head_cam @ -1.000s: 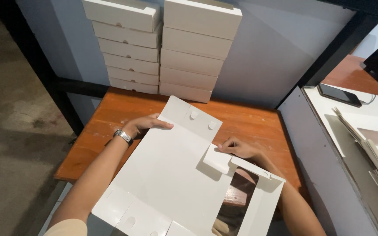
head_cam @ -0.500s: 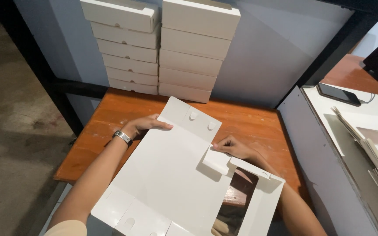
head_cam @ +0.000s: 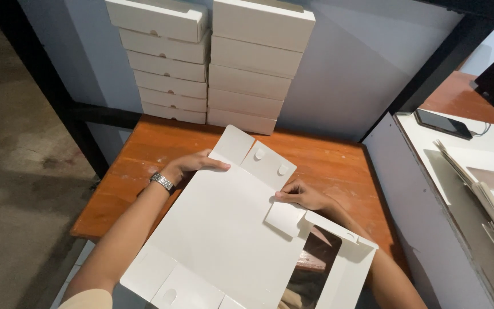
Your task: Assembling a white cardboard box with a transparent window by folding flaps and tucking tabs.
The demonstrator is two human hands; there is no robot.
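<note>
While two stacks of closed white boxes [head_cam: 210, 63] stand against the grey wall at the top of the frame, the orange-brown table [head_cam: 338, 166] below them carries a flat white carton [head_cam: 224, 234], unfolded and lying at lower centre. A dark metal post runs down the upper left, and another slants at the upper right. Beyond a grey partition on the right lie a dark phone [head_cam: 443, 123] and a pile of flat sheets [head_cam: 487, 194].

Nothing blocks the carton; its near end hangs past the table's front edge toward the bottom of the frame. The left hand [head_cam: 192, 166], with a metal watch [head_cam: 162, 182] on its wrist, rests at the carton's upper left edge, fingers curled onto the board. The right hand [head_cam: 304, 195] sits at the carton's upper right edge, fingertips pressing the board beside a small folded flap; neither hand is closed around it.

The carton is plain white, with a tabbed flap at its far end bearing two round cut-outs, a window opening in its lower right panel, and side flaps at the near end.
</note>
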